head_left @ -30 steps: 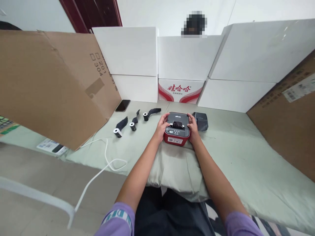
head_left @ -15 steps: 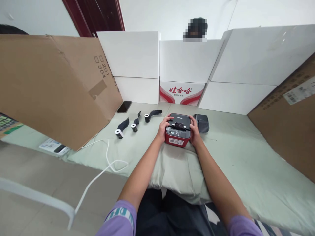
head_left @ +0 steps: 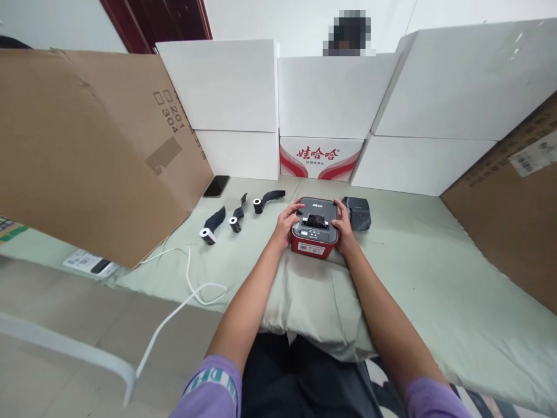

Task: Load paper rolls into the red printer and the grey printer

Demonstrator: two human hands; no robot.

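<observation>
Both hands hold a small red receipt printer (head_left: 310, 248) with a black top, lying on the cloth-covered table. A strip of dark paper (head_left: 316, 220) shows at the slot in its top. My left hand (head_left: 286, 223) grips the printer's left side, fingers over the upper edge. On the opposite side my right hand (head_left: 343, 227) is closed round the edge, thumb on top. Just behind my right hand sits a dark grey boxy object (head_left: 359, 213). To the left lie three small paper rolls, a near one (head_left: 208, 235), a middle one (head_left: 235, 224) and a far one (head_left: 258, 205), with dark tails unrolled.
White boxes (head_left: 324, 96) form a wall at the back, with brown cardboard (head_left: 87, 145) to the left and more cardboard (head_left: 513, 220) to the right. A phone (head_left: 216, 186) lies at the back left. A white cable (head_left: 190, 273) hangs over the front edge. Behind the boxes is a person's head (head_left: 349, 33).
The view has tipped slightly downward, so the scene sits a little higher. Both hands stay on the printer, with only slight shifts of the thumbs.
</observation>
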